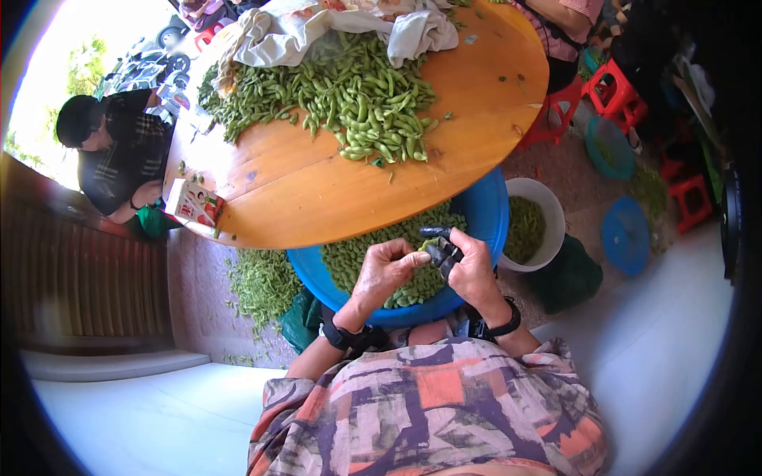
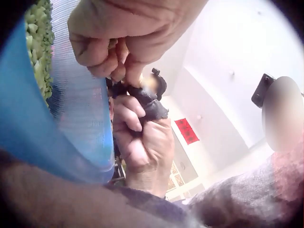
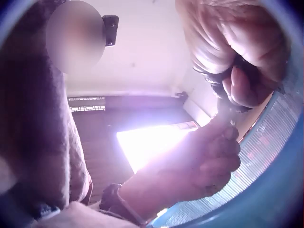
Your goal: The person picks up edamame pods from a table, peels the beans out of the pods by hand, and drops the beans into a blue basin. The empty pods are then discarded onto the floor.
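Observation:
Both hands meet over a blue tub (image 1: 496, 218) of shelled green soybeans (image 1: 357, 258). Between them is a green soybean pod (image 1: 427, 244), partly hidden by the fingers. My left hand (image 1: 385, 274) is bare and pinches the pod's near end between thumb and curled fingers. Black covers wrap the thumb and some fingers of my right hand (image 1: 473, 274), which grips the pod from the other side. In the left wrist view, the fingertips of the left hand (image 2: 137, 33) and right hand (image 2: 147, 137) come together beside the tub's wall.
A wooden table (image 1: 317, 198) overhangs the tub and bears a heap of soybean pods (image 1: 357, 95), a cloth (image 1: 278, 36) and a carton (image 1: 194, 204). Pods (image 1: 266, 282) lie on the floor at left. A white bucket (image 1: 548, 214) stands at right. Another person (image 1: 119, 151) sits at left.

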Demonstrator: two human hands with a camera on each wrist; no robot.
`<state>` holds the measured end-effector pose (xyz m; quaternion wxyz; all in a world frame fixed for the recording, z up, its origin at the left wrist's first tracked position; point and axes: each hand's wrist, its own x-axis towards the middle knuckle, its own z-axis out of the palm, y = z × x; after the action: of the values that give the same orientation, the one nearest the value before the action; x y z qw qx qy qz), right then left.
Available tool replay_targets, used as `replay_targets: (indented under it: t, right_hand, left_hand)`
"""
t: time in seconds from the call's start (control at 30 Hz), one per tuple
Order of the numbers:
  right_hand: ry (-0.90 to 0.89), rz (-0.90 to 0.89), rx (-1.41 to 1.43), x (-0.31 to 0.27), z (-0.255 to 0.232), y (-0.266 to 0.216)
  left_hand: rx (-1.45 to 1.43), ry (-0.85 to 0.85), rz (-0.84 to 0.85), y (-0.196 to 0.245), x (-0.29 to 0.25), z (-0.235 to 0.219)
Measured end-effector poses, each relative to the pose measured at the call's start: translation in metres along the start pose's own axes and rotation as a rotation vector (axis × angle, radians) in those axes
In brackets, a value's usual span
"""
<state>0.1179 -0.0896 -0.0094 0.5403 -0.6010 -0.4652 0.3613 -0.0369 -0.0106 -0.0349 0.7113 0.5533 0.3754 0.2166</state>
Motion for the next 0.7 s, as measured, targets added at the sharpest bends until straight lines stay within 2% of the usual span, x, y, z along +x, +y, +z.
replay_targets:
  t: [0.1, 0.2, 0.27, 0.33, 0.37, 0.4, 0.43, 0.47, 0.5, 0.53, 0.57, 0.6, 0.63, 0.67, 0.7]
  right_hand:
    - [0.028, -0.109, -0.116, 0.000, 0.000, -0.001]
    - [0.006, -0.118, -0.228, -0.002, -0.003, -0.009]
    - [0.029, -0.142, -0.141, -0.002, -0.001, -0.003]
    - [-0.100, 0.241, 0.206, -0.002, -0.006, -0.001]
    - [-0.125, 0.300, 0.402, -0.001, -0.007, 0.010]
    - [-0.125, 0.298, 0.402, 0.000, -0.007, 0.011]
    - [-0.140, 0.301, 0.531, 0.001, -0.007, 0.011]
    - [-0.154, 0.303, 0.661, 0.001, -0.008, 0.012]
    - [-0.154, 0.302, 0.662, 0.002, -0.012, 0.012]
    - [-0.159, 0.184, 0.693, 0.002, -0.018, 0.014]
    - [-0.165, 0.070, 0.723, 0.002, -0.025, 0.015]
    - [-0.025, -0.011, 0.574, 0.003, -0.034, 0.005]
    - [0.149, -0.048, 0.337, 0.006, -0.051, 0.016]
    - [0.367, 0.110, 0.041, 0.014, -0.068, 0.008]
    - [0.524, -0.023, -0.354, 0.020, -0.089, 0.014]
  left_hand:
    - [-0.035, -0.025, 0.012, 0.007, -0.003, 0.004]
    - [-0.086, -0.095, 0.017, 0.004, -0.005, 0.004]
    - [-0.063, -0.125, 0.033, 0.004, -0.006, 0.004]
    - [-0.049, -0.133, 0.038, 0.007, -0.006, 0.005]
    - [-0.081, -0.132, 0.033, 0.009, -0.006, 0.006]
    - [-0.114, -0.132, 0.027, 0.011, -0.006, 0.006]
    - [-0.113, -0.131, 0.027, 0.012, -0.007, 0.005]
    - [-0.114, -0.180, 0.007, 0.015, -0.007, 0.001]
    - [-0.115, -0.228, -0.014, 0.017, -0.007, -0.003]
    - [-0.114, -0.228, -0.015, 0.020, -0.006, -0.006]
    - [0.222, -0.286, 0.269, 0.022, -0.005, -0.010]
    - [0.560, -0.336, 0.549, 0.025, -0.005, -0.015]
    - [0.686, -0.443, 0.442, 0.037, -0.012, -0.020]
    - [0.684, -0.439, 0.434, 0.052, -0.016, -0.023]
    - [0.703, -0.466, 0.507, 0.068, -0.018, -0.026]
